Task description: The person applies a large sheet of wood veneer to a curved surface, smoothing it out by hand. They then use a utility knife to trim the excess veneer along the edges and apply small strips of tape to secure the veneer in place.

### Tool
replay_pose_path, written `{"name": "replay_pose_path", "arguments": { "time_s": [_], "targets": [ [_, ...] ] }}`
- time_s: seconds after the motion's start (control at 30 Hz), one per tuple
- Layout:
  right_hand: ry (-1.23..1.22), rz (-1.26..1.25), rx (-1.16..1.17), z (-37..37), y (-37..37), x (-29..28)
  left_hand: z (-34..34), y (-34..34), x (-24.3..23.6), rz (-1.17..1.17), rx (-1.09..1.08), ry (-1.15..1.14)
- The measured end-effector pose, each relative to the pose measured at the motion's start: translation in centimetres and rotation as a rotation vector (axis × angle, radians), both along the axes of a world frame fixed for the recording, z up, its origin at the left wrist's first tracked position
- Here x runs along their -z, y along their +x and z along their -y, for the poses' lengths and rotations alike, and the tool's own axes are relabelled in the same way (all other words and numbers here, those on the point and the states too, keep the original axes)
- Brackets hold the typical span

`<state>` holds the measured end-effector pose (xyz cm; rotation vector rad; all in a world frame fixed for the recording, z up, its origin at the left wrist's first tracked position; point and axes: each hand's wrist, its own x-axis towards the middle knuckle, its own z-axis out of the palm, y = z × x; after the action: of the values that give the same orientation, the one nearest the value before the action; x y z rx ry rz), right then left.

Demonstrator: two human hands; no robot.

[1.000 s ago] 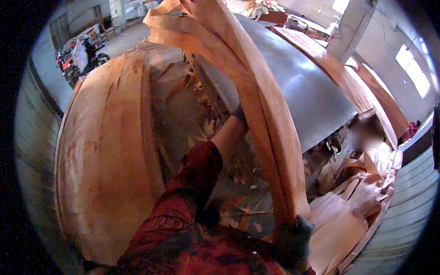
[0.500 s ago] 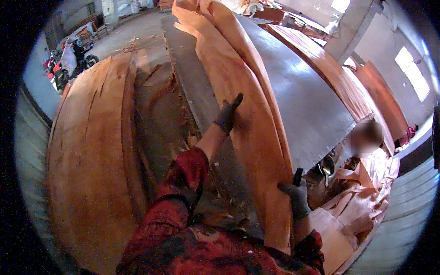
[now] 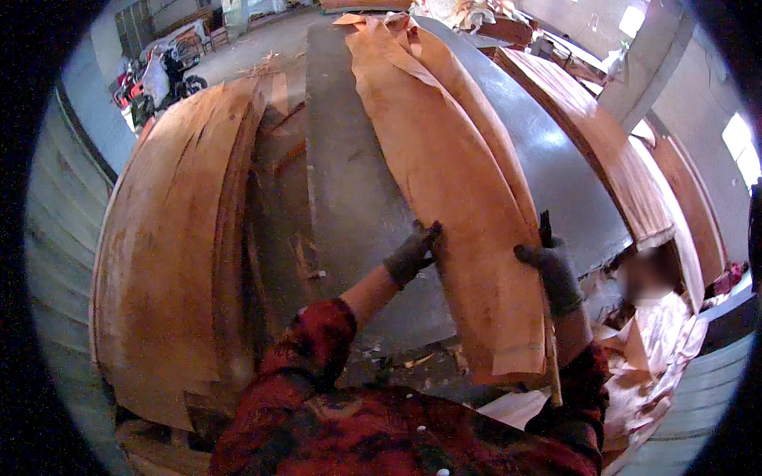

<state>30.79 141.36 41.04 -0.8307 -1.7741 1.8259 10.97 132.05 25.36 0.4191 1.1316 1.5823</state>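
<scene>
A long orange-brown wood veneer sheet [image 3: 468,190] lies lengthwise on a smooth grey table [image 3: 341,151], with a long fold along its right side and a crumpled far end. My left hand [image 3: 413,252], in a dark glove, is closed at the sheet's left edge near its close end. On the opposite edge, my gloved right hand [image 3: 560,274] grips with its thumb over the sheet and a finger pointing up. The fingers under the veneer are hidden. A thin pale strip [image 3: 554,369] hangs below my right hand by the sheet's corner.
To the left stands a stack of veneer sheets [image 3: 171,238]; another stack [image 3: 579,127] runs along the table's right side. Crumpled veneer scraps [image 3: 655,341] heap at the lower right. A concrete pillar [image 3: 655,63] rises at the back right, and a motorcycle [image 3: 163,83] is parked far left.
The veneer sheet has come down flatter and wider on the table, its far end lowered onto the surface. Both my hands now sit lower and further right in view, at its edges.
</scene>
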Motion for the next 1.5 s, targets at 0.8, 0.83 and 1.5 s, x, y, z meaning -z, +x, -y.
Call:
{"name": "replay_pose_path", "arguments": {
  "time_s": [0.8,0.83,1.5],
  "targets": [
    [0.466,0.418,-0.101,5.5,0.3,6.9,2.7,5.8,1.9,0.462,0.131,0.569],
    [0.460,0.436,-0.100,5.5,0.2,6.8,3.4,5.0,1.0,0.477,0.113,0.585],
    [0.096,0.005,0.082,-5.4,8.2,9.4,12.9,-0.8,6.4,-0.402,-0.079,-0.041]
  ]
}}
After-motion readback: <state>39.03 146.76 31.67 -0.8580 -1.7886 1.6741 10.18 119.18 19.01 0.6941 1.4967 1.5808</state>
